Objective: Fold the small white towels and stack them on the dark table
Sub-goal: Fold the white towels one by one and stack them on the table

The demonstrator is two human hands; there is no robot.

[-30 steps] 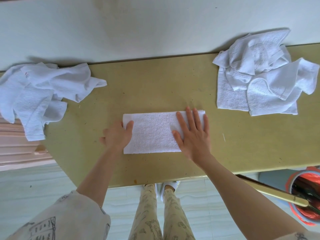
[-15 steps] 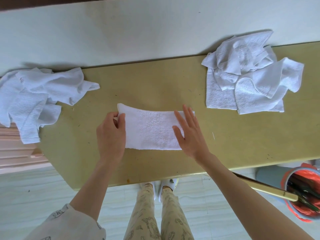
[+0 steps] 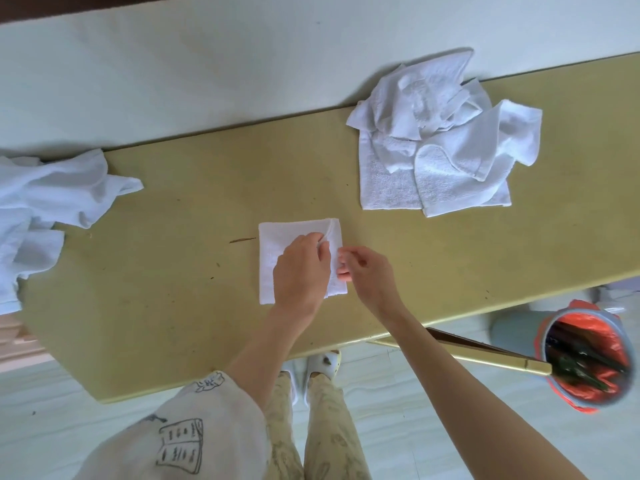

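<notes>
- Head view: the towel (image 3: 294, 251) lies folded into a near-square on the yellow-green table (image 3: 194, 216), near its front edge. The left hand (image 3: 302, 271) rests on it, fingers pinching the upper layer near the right side. The right hand (image 3: 363, 271) is just beside the towel's right edge, fingers loosely curled; whether it grips cloth I cannot tell.
- Risk: the top layer looks puckered under the left fingers, so letting go carelessly could let the fold spring open or leave the edges misaligned.
- Risk: lifting the square one-handed for stacking may let it unfold.
- No dark table shows here; the stacking place is out of sight.
- Unfolded heaps wait at the right (image 3: 440, 143) and at the left (image 3: 45, 209).
- Against half a second ago: the long strip has been folded in half, left end carried over to the right; the right hand, then flat on the strip, has lifted off and curled.
</notes>
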